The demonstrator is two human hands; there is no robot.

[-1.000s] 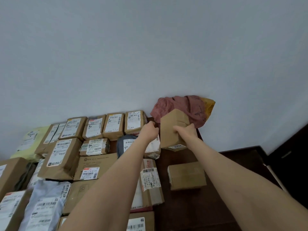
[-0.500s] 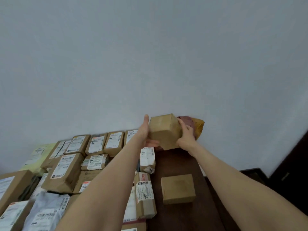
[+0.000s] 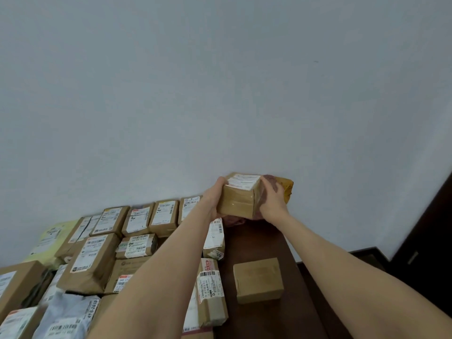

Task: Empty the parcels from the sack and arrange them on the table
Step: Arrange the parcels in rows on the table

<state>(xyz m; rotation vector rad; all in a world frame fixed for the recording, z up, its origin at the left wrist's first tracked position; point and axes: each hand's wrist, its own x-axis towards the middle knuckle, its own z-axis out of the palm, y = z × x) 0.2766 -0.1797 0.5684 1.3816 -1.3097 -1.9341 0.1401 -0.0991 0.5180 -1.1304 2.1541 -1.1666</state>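
Parcels (image 3: 137, 243) left on the table (image 3: 254, 243), lone box (image 3: 258, 280) right.

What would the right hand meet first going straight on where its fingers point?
The right hand would likely meet the crumpled reddish sack right behind the box it holds, then the wall; depth unclear.

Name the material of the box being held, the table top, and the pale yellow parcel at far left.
Box: brown cardboard, matte, glossy tape glinting on its side, white paper label. Table: dark wood or veneer, faint sheen. Pale yellow parcel: likely plastic mailer, crinkled.
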